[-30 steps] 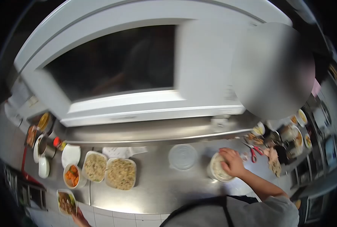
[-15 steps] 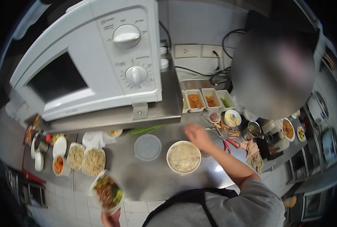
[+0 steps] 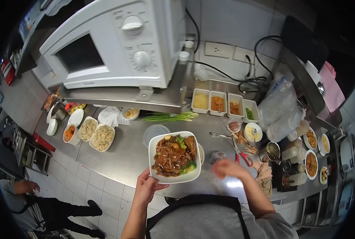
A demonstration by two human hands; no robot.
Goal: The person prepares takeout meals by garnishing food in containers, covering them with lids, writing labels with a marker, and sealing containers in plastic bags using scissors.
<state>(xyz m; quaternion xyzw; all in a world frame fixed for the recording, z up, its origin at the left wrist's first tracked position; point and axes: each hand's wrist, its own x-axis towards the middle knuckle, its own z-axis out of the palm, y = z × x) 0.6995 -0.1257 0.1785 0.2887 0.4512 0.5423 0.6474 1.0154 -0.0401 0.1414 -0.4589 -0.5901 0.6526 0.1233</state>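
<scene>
My left hand (image 3: pixel 146 189) is gripping the edge of a square white bowl (image 3: pixel 173 179), loaded with brown saucy food (image 3: pixel 171 155) and broccoli (image 3: pixel 188 167), and I've got it left of the red-handled scissors (image 3: pixel 236 150). My right hand (image 3: pixel 227 169) is near those scissors, on my side of them, but it's so blurry I can't tell if the fingers are grasping anything. Spring onions (image 3: pixel 171 116) lie farther back and left of them; a crumpled cloth (image 3: pixel 263 175) sits just to their right.

Bright, fairly even light; white glare on the metal surface (image 3: pixel 121 163), near right. Right hand (image 3: pixel 228 169) is motion-blurred, bowl (image 3: pixel 173 179) sharp. Strong fisheye bend toward edges, corners black, far right dim.
</scene>
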